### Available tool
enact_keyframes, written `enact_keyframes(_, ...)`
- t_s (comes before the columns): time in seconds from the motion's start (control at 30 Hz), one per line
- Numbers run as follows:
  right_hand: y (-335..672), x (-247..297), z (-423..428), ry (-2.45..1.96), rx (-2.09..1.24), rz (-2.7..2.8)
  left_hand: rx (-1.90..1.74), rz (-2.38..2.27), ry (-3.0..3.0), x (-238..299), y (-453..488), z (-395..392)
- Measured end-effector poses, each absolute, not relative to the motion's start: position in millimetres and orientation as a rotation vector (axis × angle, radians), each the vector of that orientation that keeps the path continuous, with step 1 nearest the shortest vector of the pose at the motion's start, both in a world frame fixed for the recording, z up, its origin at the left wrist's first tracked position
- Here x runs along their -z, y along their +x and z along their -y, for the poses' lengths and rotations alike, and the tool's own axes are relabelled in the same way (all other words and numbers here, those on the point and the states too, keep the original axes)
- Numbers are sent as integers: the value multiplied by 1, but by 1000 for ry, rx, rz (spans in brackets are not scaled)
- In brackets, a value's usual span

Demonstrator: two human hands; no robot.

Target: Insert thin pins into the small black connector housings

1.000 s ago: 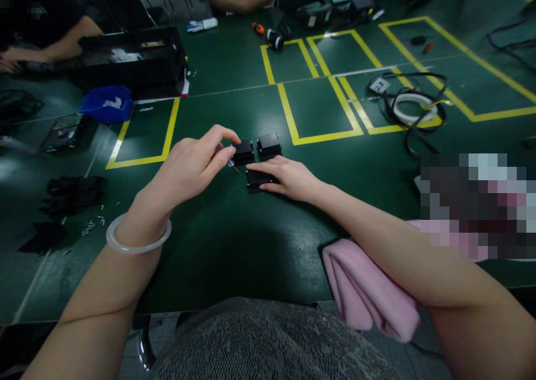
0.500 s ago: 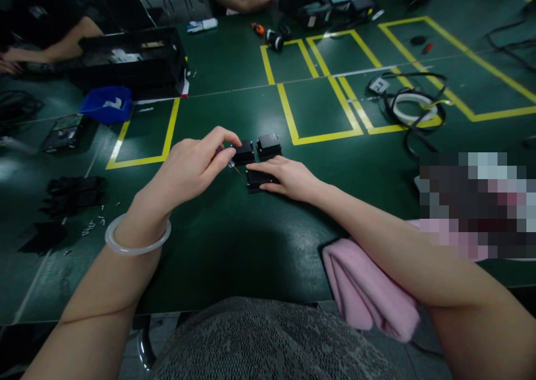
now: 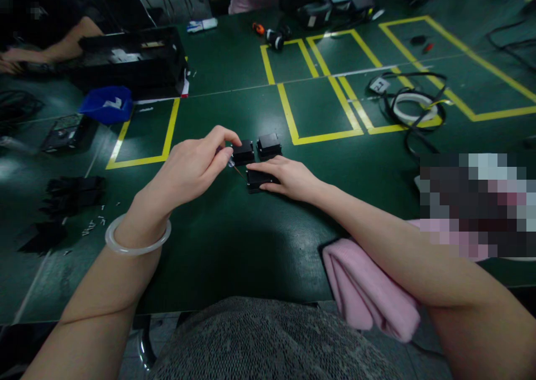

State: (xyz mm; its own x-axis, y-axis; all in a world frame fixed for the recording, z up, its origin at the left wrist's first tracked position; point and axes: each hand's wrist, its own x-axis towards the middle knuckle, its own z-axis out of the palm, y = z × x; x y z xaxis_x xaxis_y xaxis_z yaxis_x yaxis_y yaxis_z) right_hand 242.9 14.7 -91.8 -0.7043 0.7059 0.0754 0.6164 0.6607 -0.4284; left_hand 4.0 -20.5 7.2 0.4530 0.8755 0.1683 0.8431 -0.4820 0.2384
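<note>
My left hand (image 3: 196, 165) is closed around the handle of a screwdriver (image 3: 231, 164), most of which is hidden by the fingers. Its thin shaft slants down to the left end of a small black box-shaped part (image 3: 256, 180) lying on the green table. Across that part's right side lies my right hand (image 3: 288, 176), thumb and fingers gripping it against the tabletop. Just behind stand two similar black parts, one (image 3: 243, 152) close to my left fingertips and another (image 3: 269, 145) beyond my right hand. Small screws show at their ends.
Loose screws (image 3: 89, 227) and black pieces (image 3: 73, 193) lie at left, near a blue bin (image 3: 108, 105). Coiled cables (image 3: 414, 109) are at right; a pink cloth (image 3: 368, 288) hangs over the front edge. Co-workers sit across the table, one beside a long black housing (image 3: 134, 62).
My left thumb has shifted very slightly with the screwdriver. My right hand stays in place on the black part. Across the table, a co-worker's arm and hand have moved.
</note>
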Motion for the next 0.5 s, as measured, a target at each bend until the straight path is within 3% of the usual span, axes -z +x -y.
enact_keyframes(0.5,245,95,-16,-1050,-529,2636,-387,-1522,2566,-9,4,21)
